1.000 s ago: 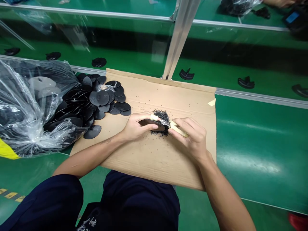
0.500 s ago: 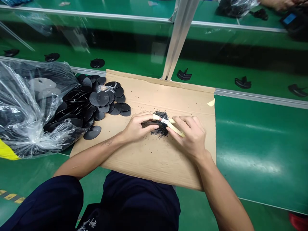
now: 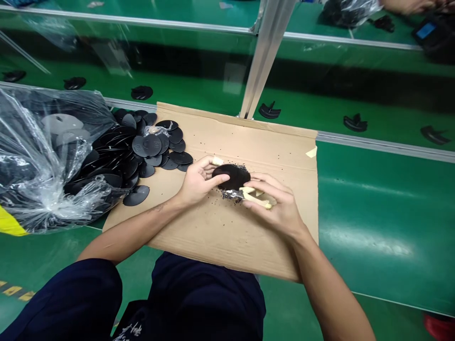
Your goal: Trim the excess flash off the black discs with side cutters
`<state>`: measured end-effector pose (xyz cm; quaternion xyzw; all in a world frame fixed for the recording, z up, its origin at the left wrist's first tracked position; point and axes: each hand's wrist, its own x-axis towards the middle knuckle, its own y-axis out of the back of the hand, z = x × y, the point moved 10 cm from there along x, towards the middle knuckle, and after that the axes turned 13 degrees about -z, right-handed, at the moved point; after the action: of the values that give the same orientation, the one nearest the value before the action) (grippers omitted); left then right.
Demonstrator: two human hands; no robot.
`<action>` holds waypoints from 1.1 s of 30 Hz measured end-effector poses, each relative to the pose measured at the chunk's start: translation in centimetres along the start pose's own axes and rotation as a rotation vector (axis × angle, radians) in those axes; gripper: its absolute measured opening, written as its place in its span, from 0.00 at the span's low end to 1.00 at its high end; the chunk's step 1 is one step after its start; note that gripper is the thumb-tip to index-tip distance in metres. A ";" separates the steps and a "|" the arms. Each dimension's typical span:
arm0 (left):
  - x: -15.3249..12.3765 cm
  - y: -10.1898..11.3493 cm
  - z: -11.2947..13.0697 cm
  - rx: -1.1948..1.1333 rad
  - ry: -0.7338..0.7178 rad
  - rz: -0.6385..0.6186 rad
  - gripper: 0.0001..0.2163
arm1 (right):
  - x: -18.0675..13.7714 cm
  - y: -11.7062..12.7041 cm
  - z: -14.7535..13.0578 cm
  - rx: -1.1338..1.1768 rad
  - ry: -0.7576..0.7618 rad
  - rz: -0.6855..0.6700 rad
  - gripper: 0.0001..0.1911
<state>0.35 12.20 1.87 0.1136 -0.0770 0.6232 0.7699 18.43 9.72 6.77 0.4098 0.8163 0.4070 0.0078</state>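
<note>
My left hand [image 3: 199,182] grips a round black plastic disc [image 3: 232,176] by its left side, thumb on top, its broad face turned up. A strip of pale tape wraps one of its fingertips. In my right hand [image 3: 277,199] are nippers [image 3: 256,196] with cream-yellow handles, their metal jaws pointing left just below the disc. The fingertips of that hand touch or nearly touch the disc's right edge. Small black trimmings [image 3: 231,196] lie beneath on the cardboard sheet [image 3: 199,232], partly hidden by the disc.
A heap of black discs [image 3: 152,144] spills from a clear plastic bag [image 3: 46,166] on the left. Behind a metal post [image 3: 265,61], black parts [image 3: 270,110] sit spaced along a green surface. Another person's hand [image 3: 408,5] shows at top right.
The disc has turned from nearly edge-on to face up. The nippers have moved off its edge, down toward me, and tilted. The black parts behind have shifted slightly left.
</note>
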 end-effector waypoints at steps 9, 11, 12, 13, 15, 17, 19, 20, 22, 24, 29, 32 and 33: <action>-0.4 -2.6 2.5 0.428 -0.146 -0.273 0.05 | -0.3 0.0 -1.9 -0.079 0.148 0.017 0.17; -0.3 -2.4 2.5 0.406 -0.159 -0.264 0.05 | -0.4 0.9 -1.6 -0.010 0.116 0.082 0.16; -0.3 -2.2 2.4 0.376 -0.156 -0.249 0.06 | -0.5 1.5 -1.3 -0.005 0.089 0.126 0.15; -0.2 -2.1 2.3 0.341 -0.149 -0.233 0.06 | -0.6 2.0 -1.0 -0.020 0.058 0.168 0.15; -0.2 -1.9 2.1 0.267 -0.134 -0.215 0.07 | -0.8 2.7 -0.4 -0.094 0.011 0.223 0.14; -0.3 -2.0 2.1 0.208 -0.132 -0.213 0.07 | -0.8 2.8 -0.1 -0.174 -0.002 0.219 0.14; -0.3 -2.1 2.3 0.170 -0.152 -0.216 0.07 | -0.6 2.6 0.0 -0.219 0.006 0.183 0.14; -0.4 -2.1 2.5 0.157 -0.166 -0.215 0.07 | -0.5 2.4 0.0 -0.229 0.011 0.166 0.14; -0.4 -2.1 2.8 0.139 -0.185 -0.209 0.07 | -0.5 2.3 -0.2 -0.240 0.022 0.147 0.14; -0.4 -2.0 2.7 0.125 -0.176 -0.203 0.07 | -0.5 2.3 -0.5 -0.252 0.040 0.146 0.15; -0.4 -2.0 2.4 0.086 -0.157 -0.199 0.07 | -0.5 2.3 -0.9 -0.304 0.058 0.137 0.15; -0.5 -1.9 2.4 0.064 -0.154 -0.193 0.07 | -0.5 2.2 -1.0 -0.329 0.071 0.128 0.16; -0.5 -1.9 2.3 0.061 -0.150 -0.191 0.07 | -0.4 2.2 -1.1 -0.336 0.075 0.129 0.17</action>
<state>2.17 10.75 3.85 0.1900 -0.1044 0.5386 0.8142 19.79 9.42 8.80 0.4387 0.7085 0.5524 0.0200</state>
